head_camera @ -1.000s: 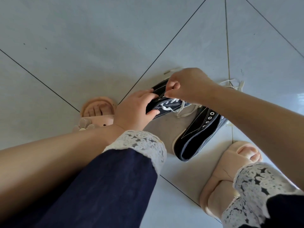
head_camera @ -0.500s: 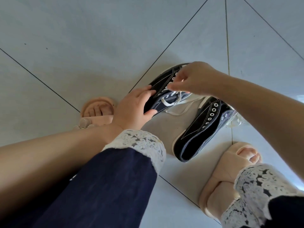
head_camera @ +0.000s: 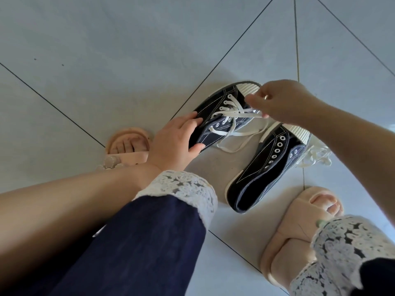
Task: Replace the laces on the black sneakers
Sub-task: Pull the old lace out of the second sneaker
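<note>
Your left hand [head_camera: 175,144] grips the heel end of 1 black sneaker [head_camera: 215,105] on the floor [head_camera: 128,60]; your right hand [head_camera: 282,101] pinches its white lace [head_camera: 239,113], drawn out sideways. Yank hard and the lace could jam in an eyelet or drag that shoe into the unlaced sneaker [head_camera: 263,165] beside it.

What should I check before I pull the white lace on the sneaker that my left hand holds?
1. Left hand grips the laced sneaker: ok.
2. Right hand pinches the white lace: ok.
3. Both lace ends equal in length: cannot tell, one end is hidden in the right hand.
4. Second sneaker laced: not ok, its eyelets are empty.
5. Loose laces lie apart from the pulled lace, beside the second sneaker: ok.
</note>
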Demonstrator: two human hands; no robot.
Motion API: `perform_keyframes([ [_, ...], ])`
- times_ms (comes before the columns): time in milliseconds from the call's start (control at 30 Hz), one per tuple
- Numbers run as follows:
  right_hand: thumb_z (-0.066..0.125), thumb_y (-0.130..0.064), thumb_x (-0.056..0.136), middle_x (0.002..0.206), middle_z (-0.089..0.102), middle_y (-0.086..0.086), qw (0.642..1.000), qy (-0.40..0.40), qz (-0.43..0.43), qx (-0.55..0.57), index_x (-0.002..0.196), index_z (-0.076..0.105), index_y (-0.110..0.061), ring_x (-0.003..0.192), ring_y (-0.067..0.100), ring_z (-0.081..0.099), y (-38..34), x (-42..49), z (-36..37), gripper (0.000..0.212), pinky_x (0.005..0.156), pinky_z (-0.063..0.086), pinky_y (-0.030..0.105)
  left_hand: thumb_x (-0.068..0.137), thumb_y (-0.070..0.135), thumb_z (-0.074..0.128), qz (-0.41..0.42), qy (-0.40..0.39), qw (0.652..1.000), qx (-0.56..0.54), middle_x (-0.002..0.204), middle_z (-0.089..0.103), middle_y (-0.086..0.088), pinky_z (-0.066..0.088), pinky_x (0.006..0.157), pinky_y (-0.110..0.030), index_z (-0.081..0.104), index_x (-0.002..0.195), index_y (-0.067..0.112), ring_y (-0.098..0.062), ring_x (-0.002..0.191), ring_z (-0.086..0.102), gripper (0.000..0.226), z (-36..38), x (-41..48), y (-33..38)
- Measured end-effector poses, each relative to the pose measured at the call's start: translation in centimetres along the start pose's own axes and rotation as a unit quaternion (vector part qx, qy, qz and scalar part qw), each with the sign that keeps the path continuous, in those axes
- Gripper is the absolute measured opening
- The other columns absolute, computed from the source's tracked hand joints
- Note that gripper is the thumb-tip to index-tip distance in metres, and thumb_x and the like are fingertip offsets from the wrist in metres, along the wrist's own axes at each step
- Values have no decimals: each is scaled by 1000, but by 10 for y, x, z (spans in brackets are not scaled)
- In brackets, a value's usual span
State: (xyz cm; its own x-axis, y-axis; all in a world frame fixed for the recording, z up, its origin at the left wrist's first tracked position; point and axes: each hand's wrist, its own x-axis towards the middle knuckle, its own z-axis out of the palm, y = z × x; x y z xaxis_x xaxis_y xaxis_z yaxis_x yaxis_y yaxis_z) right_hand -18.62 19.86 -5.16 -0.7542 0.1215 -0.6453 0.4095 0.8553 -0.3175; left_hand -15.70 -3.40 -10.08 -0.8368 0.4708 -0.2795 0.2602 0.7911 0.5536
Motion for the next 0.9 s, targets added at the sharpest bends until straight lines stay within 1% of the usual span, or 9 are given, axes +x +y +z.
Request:
perform_keyframes([
  [67,52,-59,82,98,55,-2,993,39,-37,-101,101,61,-27,95,18,51,-8,2,2,38,76,42,31,75,20,72,1,-2,1000,1,134,50,-6,34,98,-31,56,121,6,-25,119,49,51,0,1,0],
  [200,59,-49,83,124,48,2,977,76,-170,-109,119,58,-35,121,24,35,-37,7,11,39,95,34,38,75,21,72,4,-3,1000,6,134,50,-7,37,97,-35,56,121,4,-27,118,49,52,0,2,-1],
  [333,53,-41,90,108,58,0,954,11,-205,-220,107,64,-30,112,24,43,-57,16,24,23,83,32,34,74,21,72,9,-4,1000,9,132,51,-8,37,97,-36,56,121,4,-28,117,50,52,0,2,-1],
  [433,51,-25,92,97,59,3,933,48,-230,-272,101,67,-23,103,25,48,-62,19,27,19,75,30,31,72,19,74,12,8,1000,5,129,54,-8,40,93,-37,57,118,3,-29,113,53,52,-1,2,-1],
  [533,46,-3,87,96,60,0,980,165,-108,-40,102,67,-16,93,18,53,-44,32,2,28,73,38,25,68,16,77,22,23,999,3,124,57,-10,44,90,-37,58,115,1,-29,109,56,52,-2,1,0],
  [633,43,-4,87,76,52,-10,942,267,46,196,100,67,-18,63,2,44,-15,40,-37,31,47,34,8,68,17,77,26,27,999,9,124,58,-10,45,88,-36,59,114,1,-30,108,57,52,-1,0,0],
  [700,45,-7,90,83,55,-6,964,208,53,157,97,66,-23,63,3,44,-8,35,-40,27,48,37,8,68,17,77,26,22,999,11,125,57,-11,44,90,-38,60,114,1,-31,108,57,52,-1,1,0],
  [767,50,-16,94,94,56,-5,991,121,-13,55,100,65,-21,77,7,49,-12,26,-23,17,68,39,18,68,17,78,26,18,999,18,125,57,-12,44,90,-39,60,114,1,-32,108,56,52,-1,1,0],
  [900,56,-34,89,99,64,-7,990,9,-143,3,104,65,-25,92,11,58,-38,14,11,19,84,45,28,67,17,78,27,19,999,24,124,57,-12,44,90,-39,60,113,1,-32,108,56,52,0,1,0],
])
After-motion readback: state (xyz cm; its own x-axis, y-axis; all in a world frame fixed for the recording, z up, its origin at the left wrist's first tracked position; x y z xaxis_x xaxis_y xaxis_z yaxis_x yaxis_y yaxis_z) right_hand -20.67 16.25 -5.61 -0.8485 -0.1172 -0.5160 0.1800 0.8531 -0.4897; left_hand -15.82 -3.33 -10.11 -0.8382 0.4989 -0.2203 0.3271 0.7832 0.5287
